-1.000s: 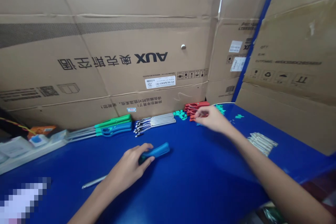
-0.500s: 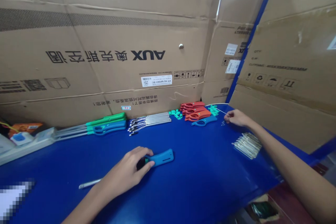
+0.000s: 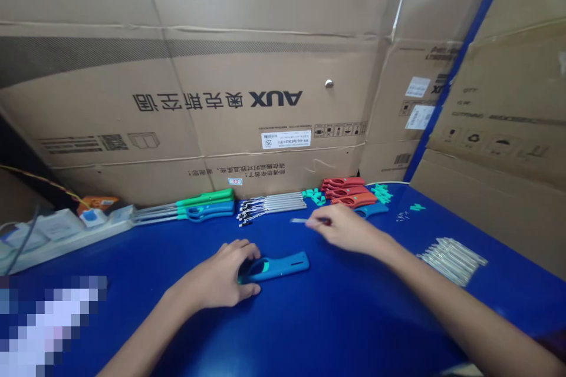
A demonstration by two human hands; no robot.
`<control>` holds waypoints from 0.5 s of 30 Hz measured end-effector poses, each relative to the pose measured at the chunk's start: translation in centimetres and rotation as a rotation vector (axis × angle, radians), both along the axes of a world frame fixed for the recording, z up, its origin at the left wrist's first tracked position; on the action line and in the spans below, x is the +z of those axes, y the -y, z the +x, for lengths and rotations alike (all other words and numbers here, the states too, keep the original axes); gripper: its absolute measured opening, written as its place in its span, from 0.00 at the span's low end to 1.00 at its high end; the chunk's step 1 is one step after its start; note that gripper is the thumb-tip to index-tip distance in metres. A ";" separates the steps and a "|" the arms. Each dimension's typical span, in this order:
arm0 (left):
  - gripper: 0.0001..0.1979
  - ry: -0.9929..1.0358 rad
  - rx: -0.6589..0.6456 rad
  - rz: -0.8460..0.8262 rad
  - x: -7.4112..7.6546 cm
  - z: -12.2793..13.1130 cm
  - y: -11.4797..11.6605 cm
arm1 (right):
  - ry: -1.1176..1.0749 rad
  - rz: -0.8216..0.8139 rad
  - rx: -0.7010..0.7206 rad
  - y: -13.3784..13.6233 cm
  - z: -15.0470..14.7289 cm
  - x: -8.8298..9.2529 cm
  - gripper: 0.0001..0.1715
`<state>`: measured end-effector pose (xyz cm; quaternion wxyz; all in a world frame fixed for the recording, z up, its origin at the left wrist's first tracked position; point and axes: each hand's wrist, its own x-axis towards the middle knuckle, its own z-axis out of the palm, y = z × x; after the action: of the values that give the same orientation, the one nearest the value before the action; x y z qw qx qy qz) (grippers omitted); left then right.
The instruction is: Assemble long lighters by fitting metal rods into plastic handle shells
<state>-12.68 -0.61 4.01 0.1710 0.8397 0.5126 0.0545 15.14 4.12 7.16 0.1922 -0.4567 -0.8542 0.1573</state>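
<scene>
Hands apart on blue bench (image 3: 309,324): left hand (image 3: 221,277) clamped on blue handle (image 3: 285,264), long axis lying left-right; right hand (image 3: 347,228) just beyond, pinching thin metal rod (image 3: 299,220) pointing left.

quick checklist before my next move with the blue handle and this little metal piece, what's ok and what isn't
1. Left hand grips blue handle, flat on table: ok.
2. Right hand pinches metal piece: ok.
3. Metal piece meets the handle: not ok, they are apart.
4. Which handle end is open: cannot tell.
5. Metal tubes lying by the right forearm: ok.
</scene>
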 end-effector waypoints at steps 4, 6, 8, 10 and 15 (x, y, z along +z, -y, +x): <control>0.11 -0.008 0.000 -0.017 -0.3 -0.7 -0.5 | 0.187 0.022 0.211 1.1 -5.3 -1.1 0.25; 0.08 0.040 -0.049 0.041 -0.7 -0.4 -0.5 | 0.334 0.071 0.271 1.5 -6.5 -1.9 0.24; 0.11 0.061 -0.086 0.135 -0.7 0.3 -0.1 | 0.416 0.148 0.260 1.8 -6.7 -2.3 0.16; 0.14 0.016 -0.105 0.224 -0.5 1.4 0.6 | 0.420 0.174 0.249 2.4 -6.0 -2.1 0.14; 0.07 -0.201 -0.264 0.352 -0.8 4.3 3.3 | 0.318 -0.079 0.328 6.1 -1.6 0.8 0.10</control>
<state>-8.34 -3.93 3.22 -0.0242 0.9175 0.3953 0.0364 13.51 -1.97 7.93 0.0093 -0.3377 -0.9298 0.1457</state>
